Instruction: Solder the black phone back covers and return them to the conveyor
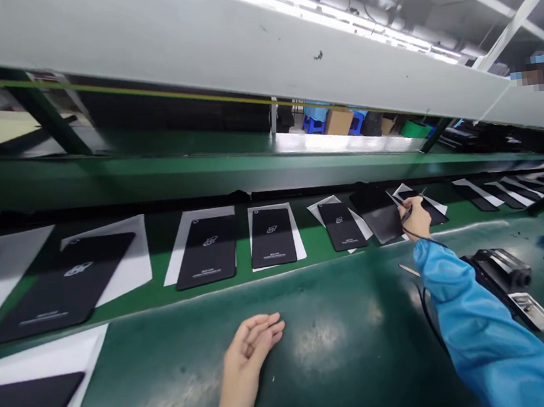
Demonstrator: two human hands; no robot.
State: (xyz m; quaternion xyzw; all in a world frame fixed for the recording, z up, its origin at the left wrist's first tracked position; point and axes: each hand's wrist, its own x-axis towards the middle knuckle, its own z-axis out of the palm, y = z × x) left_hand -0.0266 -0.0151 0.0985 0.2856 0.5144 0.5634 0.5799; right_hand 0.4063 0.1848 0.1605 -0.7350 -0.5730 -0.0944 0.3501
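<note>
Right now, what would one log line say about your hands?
left hand: resting on green bench | right hand: holding corded pen | beside it: black panel

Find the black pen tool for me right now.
In the head view, the corded black pen tool is in the right hand, right of centre, over the black panels on white sheets along the far side of the green bench.

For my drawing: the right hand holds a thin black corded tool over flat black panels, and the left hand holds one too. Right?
No. In the head view, the left hand holds nothing; it rests on the green workbench. The right hand does hold the thin black corded tool over the flat black panels.
</note>
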